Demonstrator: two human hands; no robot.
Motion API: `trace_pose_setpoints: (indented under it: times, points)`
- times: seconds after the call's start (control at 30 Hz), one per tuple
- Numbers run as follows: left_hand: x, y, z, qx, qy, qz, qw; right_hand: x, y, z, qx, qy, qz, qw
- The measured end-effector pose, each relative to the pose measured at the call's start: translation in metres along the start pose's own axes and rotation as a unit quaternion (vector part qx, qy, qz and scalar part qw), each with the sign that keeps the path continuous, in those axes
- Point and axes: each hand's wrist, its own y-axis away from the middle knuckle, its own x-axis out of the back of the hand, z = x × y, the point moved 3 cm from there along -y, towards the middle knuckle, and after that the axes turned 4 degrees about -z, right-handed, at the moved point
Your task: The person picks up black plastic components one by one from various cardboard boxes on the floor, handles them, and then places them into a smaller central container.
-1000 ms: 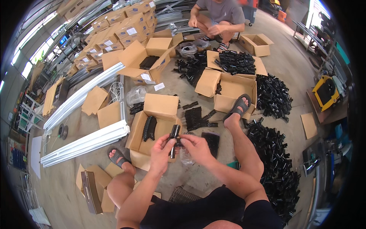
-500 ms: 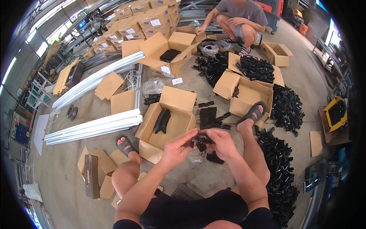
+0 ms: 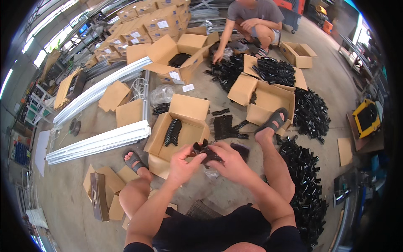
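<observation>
In front of me, just past my knees, both hands are raised over the floor around a small black plastic-looking part (image 3: 205, 150). My left hand (image 3: 184, 164) pinches its left end between thumb and fingers. From the other side my right hand (image 3: 230, 163) grips the same piece, its fingers covering much of it; whether it is one part or two together I cannot tell. Just beyond stands an open cardboard box (image 3: 189, 129) with a curved row of black parts (image 3: 173, 132) at its left side. More black parts (image 3: 224, 127) lie lined up on the floor right of that box.
Heaps of loose black parts (image 3: 300, 176) spread along my right leg. Another open box (image 3: 273, 101) stands ahead right, near a squatting person (image 3: 256, 21) reaching into a pile. White metal profiles (image 3: 100, 140) lie at left; stacked cartons (image 3: 151, 25) stand behind.
My hands have shifted slightly left and turned the black part, my right hand now covering more of it. The other person's arm has reached down to the black pile.
</observation>
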Motion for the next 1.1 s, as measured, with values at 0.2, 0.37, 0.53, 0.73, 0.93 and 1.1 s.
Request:
trace_pose_setpoints:
  times: [0.2,0.37,0.53,0.73,0.93,1.1]
  points:
    - [0.007,0.000,-0.003,0.089,0.089,-0.079,0.989,0.008,0.001,0.001,0.027,0.052,-0.049,0.997]
    - [0.010,-0.002,0.007,0.085,0.051,-0.153,0.983,0.010,0.001,-0.003,0.007,0.025,-0.053,0.998]
    - [0.016,-0.002,0.002,0.092,0.073,-0.154,0.981,0.007,-0.001,-0.006,-0.008,0.019,-0.078,0.997]
    - [0.013,-0.002,0.013,0.040,-0.006,-0.131,0.991,0.008,-0.003,-0.007,-0.005,0.057,-0.070,0.996]
    - [0.007,-0.004,0.022,-0.008,-0.077,-0.117,0.990,0.017,-0.002,0.003,-0.035,-0.097,0.040,0.994]
    - [0.003,0.001,0.031,0.013,-0.058,-0.135,0.989,0.007,-0.006,-0.002,0.003,-0.144,-0.009,0.990]
